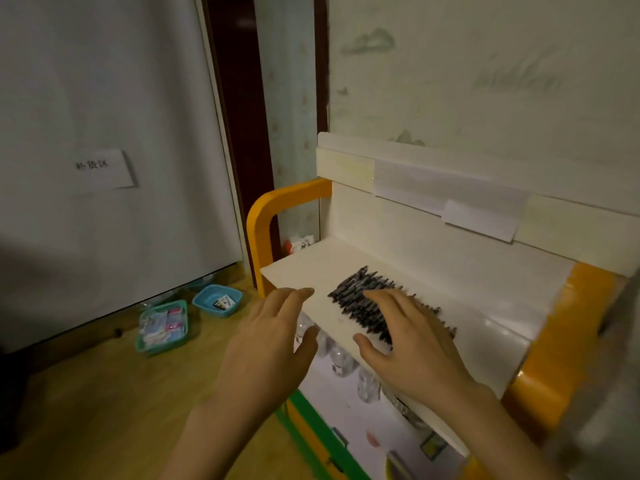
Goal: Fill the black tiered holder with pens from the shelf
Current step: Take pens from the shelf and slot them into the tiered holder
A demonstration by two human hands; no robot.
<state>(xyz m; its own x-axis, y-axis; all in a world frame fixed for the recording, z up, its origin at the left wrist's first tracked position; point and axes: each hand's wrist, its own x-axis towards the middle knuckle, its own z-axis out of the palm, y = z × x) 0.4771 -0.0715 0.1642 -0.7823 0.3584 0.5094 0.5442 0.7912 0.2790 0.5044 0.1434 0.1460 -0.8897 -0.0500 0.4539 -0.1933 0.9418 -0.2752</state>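
Observation:
A row of several dark pens (360,289) lies side by side on the white top shelf (311,268) of an orange-framed rack. My right hand (412,337) is spread over the near part of the pens, fingers straight, thumb out to the left at the shelf's front edge. My left hand (270,341) hovers open just left of the pens, its fingertips over the shelf's front left corner, holding nothing. The black tiered holder is not in view.
The rack's orange frame (273,209) curves up on the left. Clear bottles (341,362) stand on the shelf below. On the wooden floor to the left sit a green basket (162,327) and a blue basket (217,301). A white door with a paper label (100,169) stands behind.

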